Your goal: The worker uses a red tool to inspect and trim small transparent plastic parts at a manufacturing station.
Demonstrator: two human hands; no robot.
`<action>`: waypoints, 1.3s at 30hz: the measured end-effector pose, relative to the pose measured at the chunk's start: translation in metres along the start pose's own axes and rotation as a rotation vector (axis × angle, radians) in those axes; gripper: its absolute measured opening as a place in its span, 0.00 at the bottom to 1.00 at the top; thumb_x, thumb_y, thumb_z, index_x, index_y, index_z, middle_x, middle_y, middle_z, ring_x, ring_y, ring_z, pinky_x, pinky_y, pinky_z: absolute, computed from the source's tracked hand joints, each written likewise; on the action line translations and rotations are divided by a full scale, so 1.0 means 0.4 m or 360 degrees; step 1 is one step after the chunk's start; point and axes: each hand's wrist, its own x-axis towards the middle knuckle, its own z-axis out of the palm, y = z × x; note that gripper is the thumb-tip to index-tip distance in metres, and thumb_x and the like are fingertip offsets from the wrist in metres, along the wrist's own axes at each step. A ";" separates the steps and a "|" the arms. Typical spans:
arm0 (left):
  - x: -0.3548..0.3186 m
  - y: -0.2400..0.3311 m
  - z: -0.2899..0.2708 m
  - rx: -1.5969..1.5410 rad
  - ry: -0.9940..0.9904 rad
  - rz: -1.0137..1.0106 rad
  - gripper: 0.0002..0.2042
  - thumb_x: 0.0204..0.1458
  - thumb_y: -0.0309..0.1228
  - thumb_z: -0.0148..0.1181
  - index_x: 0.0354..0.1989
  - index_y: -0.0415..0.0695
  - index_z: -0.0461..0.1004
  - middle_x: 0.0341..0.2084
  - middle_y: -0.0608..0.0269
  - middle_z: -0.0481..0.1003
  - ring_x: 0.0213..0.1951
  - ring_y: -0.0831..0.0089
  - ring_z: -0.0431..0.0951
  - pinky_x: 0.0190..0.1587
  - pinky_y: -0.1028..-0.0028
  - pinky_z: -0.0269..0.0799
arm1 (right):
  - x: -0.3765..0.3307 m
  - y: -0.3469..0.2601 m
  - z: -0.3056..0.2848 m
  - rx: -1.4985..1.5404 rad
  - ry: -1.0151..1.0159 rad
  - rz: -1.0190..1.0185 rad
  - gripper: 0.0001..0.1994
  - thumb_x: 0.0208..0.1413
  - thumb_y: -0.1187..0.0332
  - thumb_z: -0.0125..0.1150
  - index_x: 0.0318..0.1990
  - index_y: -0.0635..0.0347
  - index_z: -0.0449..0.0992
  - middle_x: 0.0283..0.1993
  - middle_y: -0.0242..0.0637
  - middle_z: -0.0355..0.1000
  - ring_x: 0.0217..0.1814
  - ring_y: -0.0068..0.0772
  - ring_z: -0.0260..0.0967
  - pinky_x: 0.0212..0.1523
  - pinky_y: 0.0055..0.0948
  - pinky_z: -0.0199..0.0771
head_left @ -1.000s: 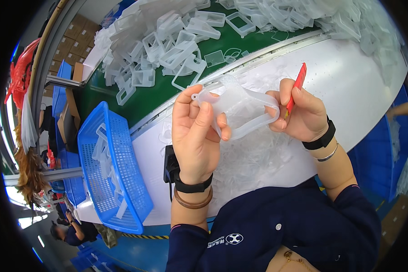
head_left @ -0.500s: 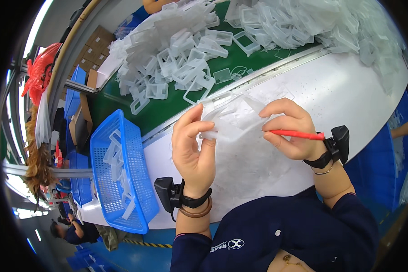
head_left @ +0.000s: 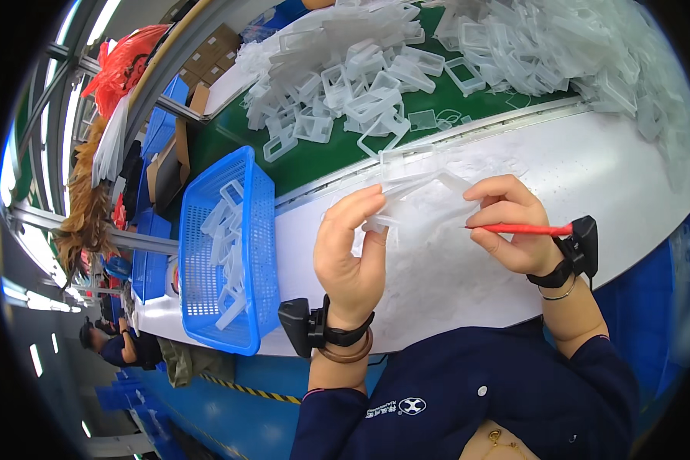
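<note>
A translucent plastic frame [head_left: 411, 186] is held up over the white tabletop between my two hands. My left hand [head_left: 353, 249] pinches its left end between thumb and fingers. At its right end, the fingers of my right hand [head_left: 514, 222] curl close to the frame. That hand grips a slim red-handled tool [head_left: 523, 229] with a thin pointed tip, directed left toward the frame. Whether the tip touches the plastic I cannot tell. Similar clear frames [head_left: 226, 249] lie in a blue perforated basket [head_left: 264, 230] left of my left hand.
Beyond the metal rail, a large heap of translucent frames [head_left: 360, 88] lies on a green surface [head_left: 299, 165]. Fine plastic scraps cover parts of the white table [head_left: 590, 165]. Blue bins [head_left: 636, 299] stand at the right. Another person [head_left: 123, 343] is far off at lower left.
The view has shifted, so basket and heap appear farther right. The held frame has turned slightly, and the red tool lies a little more level. Both hands keep their grips.
</note>
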 end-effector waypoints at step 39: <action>0.055 -0.085 0.139 -0.1360 -0.0579 -0.0984 0.20 0.48 0.22 0.58 0.48 0.39 0.59 0.42 0.54 0.68 0.43 0.73 0.69 0.44 0.75 0.67 | 0.010 0.037 0.000 0.0560 0.0286 0.0806 0.04 0.46 0.70 0.61 0.29 0.57 0.75 0.38 0.32 0.69 0.39 0.28 0.65 0.41 0.29 0.63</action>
